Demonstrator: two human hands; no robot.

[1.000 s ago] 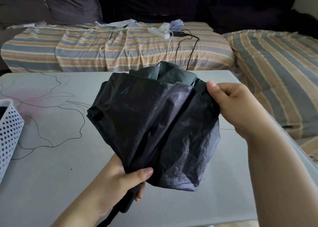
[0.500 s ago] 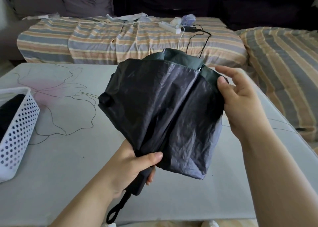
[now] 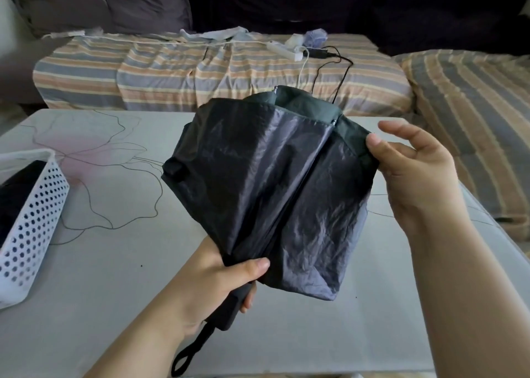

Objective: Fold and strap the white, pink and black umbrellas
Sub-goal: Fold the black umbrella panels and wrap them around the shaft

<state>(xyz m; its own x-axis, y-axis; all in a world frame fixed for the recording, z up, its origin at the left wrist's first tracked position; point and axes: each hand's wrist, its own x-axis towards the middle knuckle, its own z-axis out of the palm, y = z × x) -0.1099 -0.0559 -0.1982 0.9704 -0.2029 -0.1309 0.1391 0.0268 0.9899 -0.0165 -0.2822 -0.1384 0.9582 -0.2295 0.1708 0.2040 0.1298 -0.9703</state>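
Black umbrella (image 3: pixel 269 188): collapsed, canopy loose, unstrapped, fanned upward above table; handle low, wrist loop dangling; dark green trim along top edge.

Perforated basket (image 3: pixel 31 220) blocks table (image 3: pixel 114 277) left edge; bare tabletop elsewhere.

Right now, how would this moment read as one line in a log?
left hand: grips black umbrella at handle | right hand: pinches canopy edge | folding: unfinished | strap: unfastened

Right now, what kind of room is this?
Probably a living room or bedroom at home. A sofa or bed under a striped sheet stands behind the table, dark cushions lean at its back, and a power strip with chargers lies on it.
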